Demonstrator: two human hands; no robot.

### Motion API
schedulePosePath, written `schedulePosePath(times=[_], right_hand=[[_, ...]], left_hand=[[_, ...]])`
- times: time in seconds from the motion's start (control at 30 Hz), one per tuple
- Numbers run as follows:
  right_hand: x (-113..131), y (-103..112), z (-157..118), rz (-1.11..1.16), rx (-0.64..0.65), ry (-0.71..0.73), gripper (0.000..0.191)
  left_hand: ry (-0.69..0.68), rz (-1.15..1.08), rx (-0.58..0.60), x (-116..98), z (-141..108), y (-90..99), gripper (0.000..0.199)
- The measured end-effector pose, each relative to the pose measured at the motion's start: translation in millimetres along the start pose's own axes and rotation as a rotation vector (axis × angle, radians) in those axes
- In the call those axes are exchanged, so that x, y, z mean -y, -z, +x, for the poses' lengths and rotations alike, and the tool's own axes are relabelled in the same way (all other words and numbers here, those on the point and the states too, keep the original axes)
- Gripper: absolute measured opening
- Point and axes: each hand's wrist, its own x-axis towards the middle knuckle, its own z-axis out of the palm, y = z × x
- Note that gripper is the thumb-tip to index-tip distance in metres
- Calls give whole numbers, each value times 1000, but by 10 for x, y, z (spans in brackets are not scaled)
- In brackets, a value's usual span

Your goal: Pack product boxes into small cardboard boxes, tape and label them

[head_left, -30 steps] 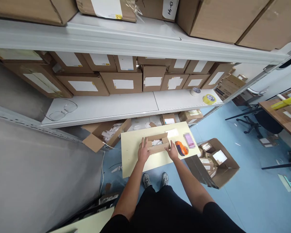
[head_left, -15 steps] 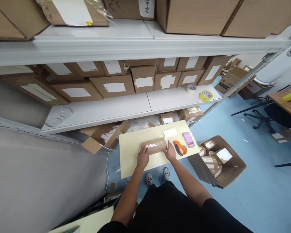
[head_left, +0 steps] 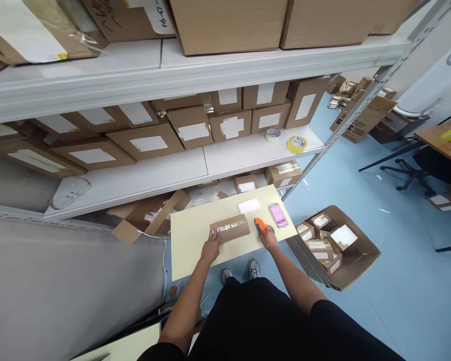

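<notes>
With the right hand [head_left: 268,237] closed around an orange-and-blue hand tool [head_left: 260,225], gripping it just right of a cardboard box [head_left: 237,232], over the right half of a pale yellow desk [head_left: 188,253]. Cannot tell whether holding the tool clear of the surface or against it. Resting the left hand [head_left: 211,247] open on the left end of the box, with fingers across the top. Have the box lying closed and flat near the middle of the desk, with the right end turned slightly to the far side and a shiny strip of clear tape [head_left: 230,227] running lengthwise on top. See a white card [head_left: 249,205] flat on the desk just beyond the box's right end, and a pink item [head_left: 278,214], blurred over, near the desk's right edge. Looking right, find a large open carton [head_left: 362,266] on the blue floor [head_left: 406,240], with small labelled boxes [head_left: 319,244] inside. Looking far, see a white shelf [head_left: 236,150] bearing a row of cardboard boxes [head_left: 220,131], with a white tape roll [head_left: 272,135] and a yellow tape roll [head_left: 296,144] toward the right and eyeglasses [head_left: 69,192] at the left end.
</notes>
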Motion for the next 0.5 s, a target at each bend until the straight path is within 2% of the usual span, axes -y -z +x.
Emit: schedulePosePath(times=[0.1,0.2,0.37,0.43,0.5], right_hand=[[-161,39,76,27,125,7,53],[-224,3,128,39,164,-28,60],[-201,-132,178,-17,141,-22,63],[-196,-185,199,-1,96,-20,56],[-200,-211,233,86,31,47,46]], left_hand=[[7,21,21,-146,47,-53,86],[7,44,30,-249,97,-88,86],[23,69,81,-340,179,-79,82],[34,73,93,-346,207,-64,81],[49,64,104,-342,226,-55,81]])
